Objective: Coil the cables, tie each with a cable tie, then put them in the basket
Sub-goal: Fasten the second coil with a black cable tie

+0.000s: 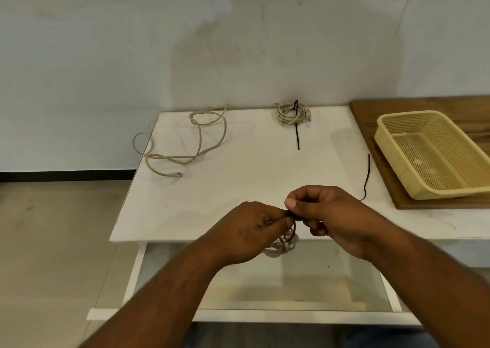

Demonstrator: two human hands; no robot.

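Both forearms are stretched forward from the bottom of the view and brought together above the near edge of the white table (238, 188). The left hand (252, 231) is turned back-up with the wrist bent slightly inward and the fingers curled. A small coiled cable (278, 251) is held beneath it, and only a few beige loops are seen below the knuckles. The right hand (328, 215) is set just beside it and a little higher, thumb uppermost, the other fingers folded in. A dark cable tie (290, 237) is pinched between thumb and forefinger right where the two hands meet. The tie is seen looped round the coil, but whether it is locked cannot be told.

Further back, a loose cable (196, 138) is sprawled across the table's far left corner, with one loop hung over the left edge. A tied coil (287, 114) is parked at the back edge, and the black tail of its tie (297, 135) is pointed toward the viewer. A spare tie (367, 178) is laid near the right side, just beside a wooden board (371, 109). The yellow basket (397, 117) is seated on that board, well apart from the hands.
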